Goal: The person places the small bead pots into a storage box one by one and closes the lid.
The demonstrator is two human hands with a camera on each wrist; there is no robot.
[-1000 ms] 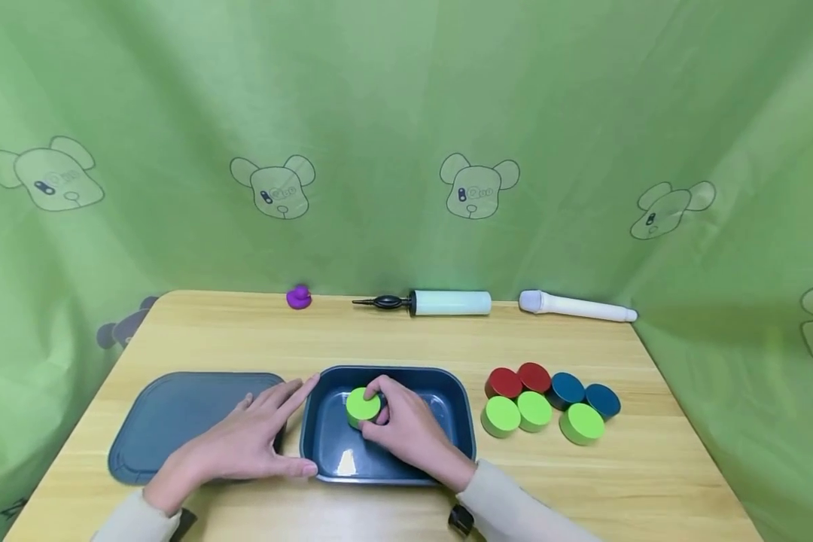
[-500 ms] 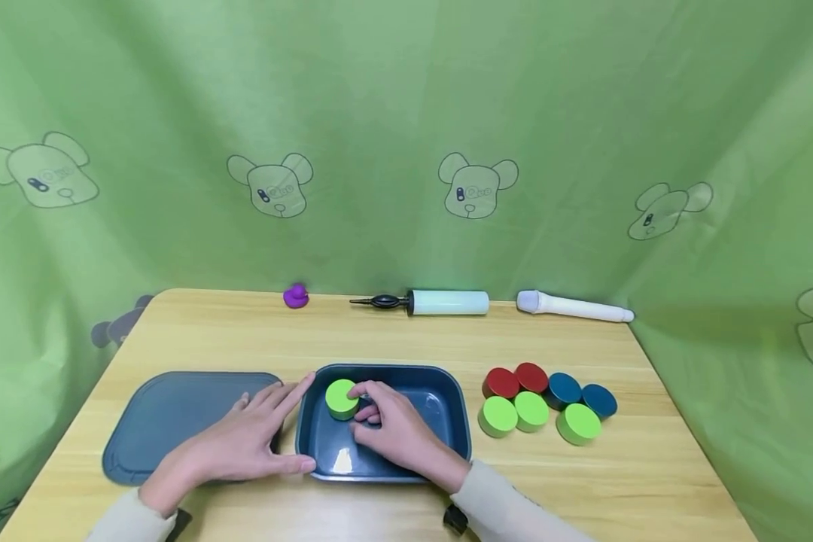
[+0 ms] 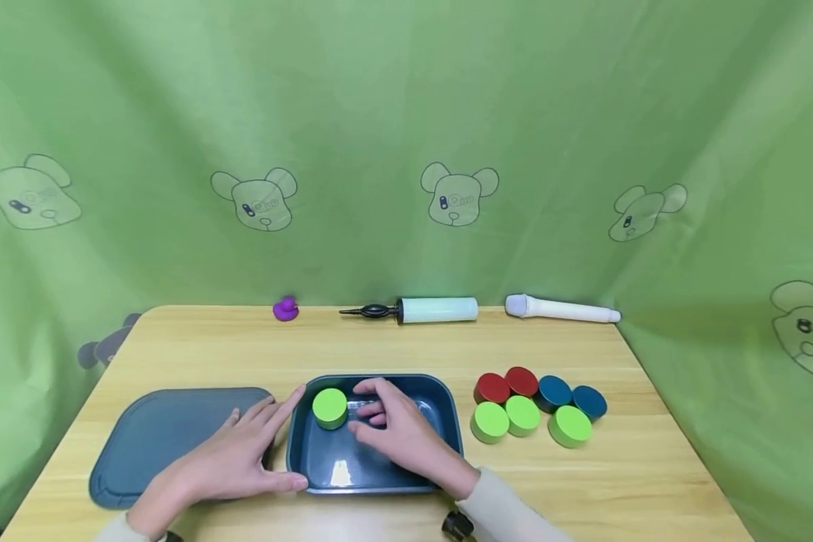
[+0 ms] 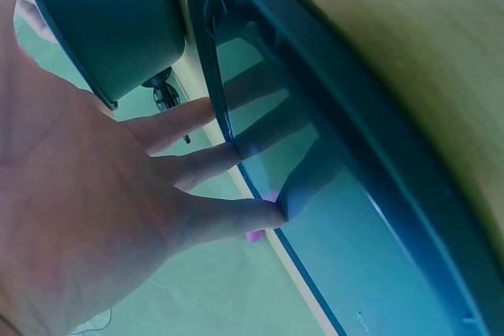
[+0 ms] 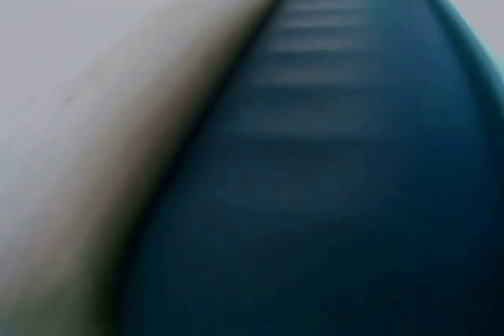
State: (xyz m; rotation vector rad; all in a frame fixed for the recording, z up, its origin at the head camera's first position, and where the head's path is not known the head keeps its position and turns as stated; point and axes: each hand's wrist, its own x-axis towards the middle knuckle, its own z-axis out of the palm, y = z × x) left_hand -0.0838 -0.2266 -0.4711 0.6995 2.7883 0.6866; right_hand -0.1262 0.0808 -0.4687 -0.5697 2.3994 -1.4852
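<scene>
A dark blue open box [image 3: 373, 490] stands mid-table in the head view. Inside, near its back left corner, sits a lime green round block [image 3: 330, 406]. My right hand [image 3: 406, 436] hovers within the box just right of this block, fingers loosely bent and holding nothing. My left hand [image 3: 229, 461] spreads along the box's left side, thumb and index fingertip at the rim. Its other fingers reach over the flat blue-grey lid [image 3: 165, 436], and the left wrist view shows those fingertips at the lid's edge [image 4: 236, 147]. Blurred dark blue box wall fills much of the right wrist view.
Right of the box are green blocks [image 3: 522, 415], two red blocks [image 3: 492, 388] and two blue blocks [image 3: 554, 393]. Along the table's back edge lie a purple rubber duck [image 3: 286, 308], a hand pump [image 3: 439, 309] and a white microphone-shaped object [image 3: 564, 309]. Green curtains surround the table.
The right hand has moved the green block left toward the box's back left corner and let it go. The left hand has stayed at the box's rim. The head view has shifted slightly.
</scene>
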